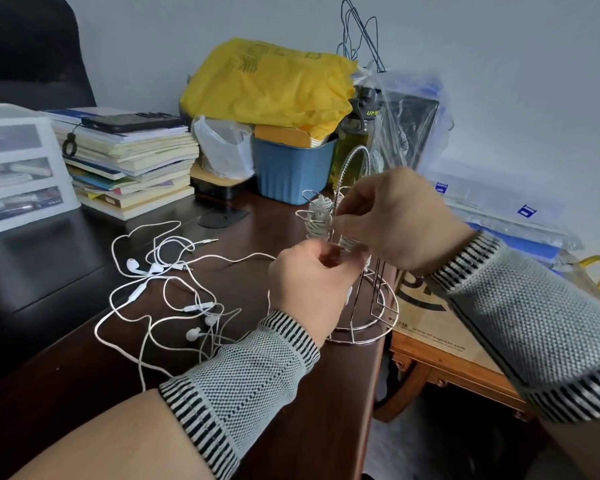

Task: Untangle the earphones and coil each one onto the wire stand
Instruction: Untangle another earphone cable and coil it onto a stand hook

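A chrome wire stand (361, 317) sits at the right edge of the dark wooden worktop (84, 358), its round base close to that edge. Two of its upper loops already carry wound bundles of white cable (321, 216). The left hand (309, 282) is raised just in front of the stand, fingers curled, pinching a white cable (236, 259) that trails away left across the worktop. The right hand (392, 220) reaches in from the right at the stand's upper loops, thumb and fingers pinched together on the cable there; how much of it the grip covers cannot be told, as the fingers hide it. Left of the stand, toward the middle of the worktop, the remaining earphones (163, 292) lie in a loose white tangle, with several earbuds, inline remotes and a jack plug showing. Along the back edge stand a stack of books (129, 168) with a phone (132, 122) on top, a blue bin (291, 171) and a yellow bag (271, 88).
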Motion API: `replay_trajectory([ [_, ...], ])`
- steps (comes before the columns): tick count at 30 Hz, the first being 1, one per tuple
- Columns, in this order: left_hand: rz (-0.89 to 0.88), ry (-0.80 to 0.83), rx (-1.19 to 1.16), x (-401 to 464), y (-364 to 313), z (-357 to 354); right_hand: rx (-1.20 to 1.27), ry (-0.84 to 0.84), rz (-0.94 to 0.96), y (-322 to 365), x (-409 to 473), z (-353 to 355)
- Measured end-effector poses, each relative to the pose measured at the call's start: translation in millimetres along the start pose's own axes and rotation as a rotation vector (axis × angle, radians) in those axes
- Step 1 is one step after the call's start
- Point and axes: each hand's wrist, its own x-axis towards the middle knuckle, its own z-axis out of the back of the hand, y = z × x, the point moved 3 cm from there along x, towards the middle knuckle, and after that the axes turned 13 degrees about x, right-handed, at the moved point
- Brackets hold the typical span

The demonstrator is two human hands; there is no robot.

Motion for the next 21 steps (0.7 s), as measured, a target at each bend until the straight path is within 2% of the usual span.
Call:
replay_trajectory([
  [6, -0.013, 0.040, 0.037, -2, -3, 4, 0.287, 0.063, -0.031, -12, 7, 20],
  [14, 0.003, 0.038, 0.022, -5, -6, 7, 0.341, 0.143, -0.039, -19, 12, 20],
  [18, 0.020, 0.046, -0.010, -5, -7, 5, 0.239, 0.161, 0.063, -9, 7, 13],
  [21, 0.032, 0.035, 0.013, -4, -4, 4, -0.037, 0.160, 0.232, 3, -1, 6],
])
